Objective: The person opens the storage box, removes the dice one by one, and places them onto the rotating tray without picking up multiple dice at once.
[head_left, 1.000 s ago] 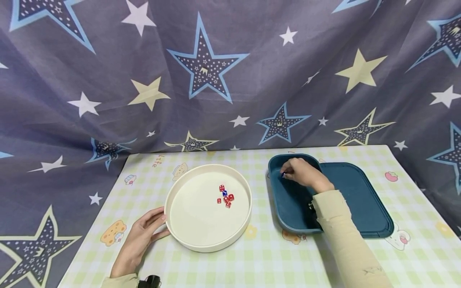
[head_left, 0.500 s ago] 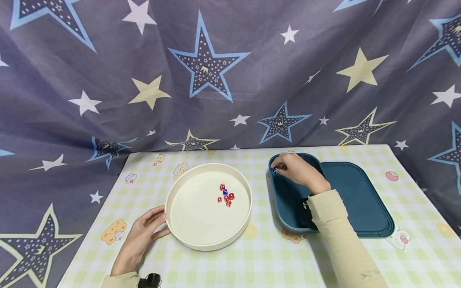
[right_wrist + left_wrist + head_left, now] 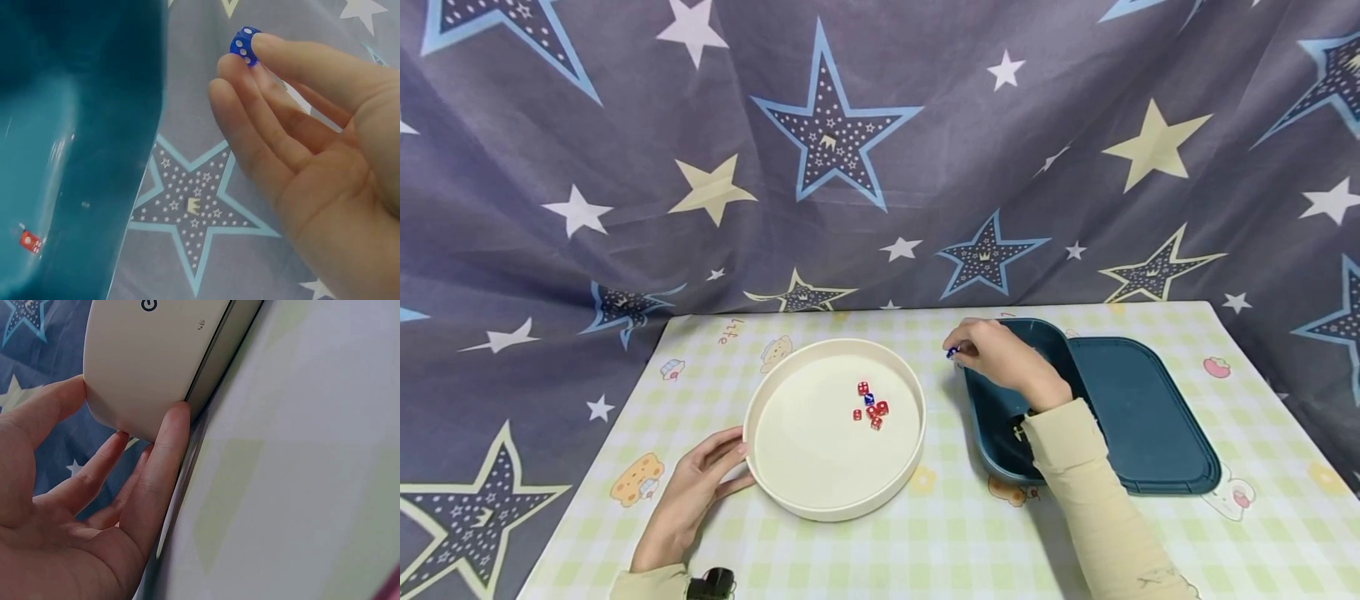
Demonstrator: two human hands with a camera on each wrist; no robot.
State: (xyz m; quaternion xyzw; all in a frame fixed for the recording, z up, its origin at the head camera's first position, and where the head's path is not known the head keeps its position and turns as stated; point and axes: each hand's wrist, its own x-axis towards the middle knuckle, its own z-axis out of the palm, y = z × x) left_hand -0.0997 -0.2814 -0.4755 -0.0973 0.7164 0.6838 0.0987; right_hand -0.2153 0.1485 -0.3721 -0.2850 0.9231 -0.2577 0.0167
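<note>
My right hand (image 3: 1003, 357) pinches a blue die (image 3: 244, 45) with white pips between thumb and fingertips, just beyond the left rim of a dark teal box (image 3: 988, 450). In the right wrist view a red die (image 3: 30, 242) lies inside that box. A round cream tray (image 3: 820, 513) stands left of the box, holding several red dice (image 3: 882, 407) and one blue die (image 3: 869, 399) in a loose cluster. At the tray's left side, my left hand (image 3: 688, 496) touches the outer wall with spread, fairly straight fingertips (image 3: 177, 415).
A flat teal lid (image 3: 1157, 425) lies right of the box, against its side. A checked cloth with cartoon prints (image 3: 925, 550) covers the table. Behind the table's back edge hangs a dark curtain (image 3: 865, 242) with stars.
My right hand has risen from inside the box and moved left past its rim, carrying the blue die. My left hand and the dice in the tray stay put.
</note>
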